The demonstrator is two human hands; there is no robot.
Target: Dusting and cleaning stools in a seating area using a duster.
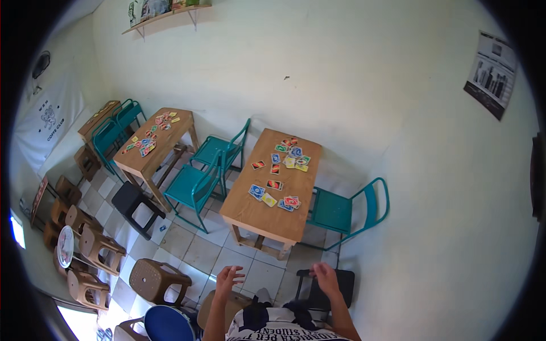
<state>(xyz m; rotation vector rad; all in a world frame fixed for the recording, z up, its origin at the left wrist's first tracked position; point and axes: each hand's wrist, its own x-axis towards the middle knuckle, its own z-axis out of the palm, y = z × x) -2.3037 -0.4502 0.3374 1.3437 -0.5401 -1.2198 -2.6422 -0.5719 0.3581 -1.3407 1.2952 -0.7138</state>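
Note:
Both of my hands hang in the air in front of my body, short of the near wooden table [239, 207]. My left hand [228, 278] has its fingers spread and holds nothing. With loosely bent fingers, my right hand [324, 275] is also empty, above a black stool [341, 284]. On the near table lie scattered playing cards in blue, red, yellow and green. A loose group with a blue card [256, 191] and a red card [292, 201] lies closest to me. More cards, among them a yellow card [290, 162], spread toward the far end.
Teal metal chairs [333, 211] flank the near table. A second wooden table [133, 162] with cards stands farther left. A black stool [135, 204], brown plastic stools [152, 279] and a blue round container [169, 324] occupy the left floor. One card [162, 228] lies on the tiles.

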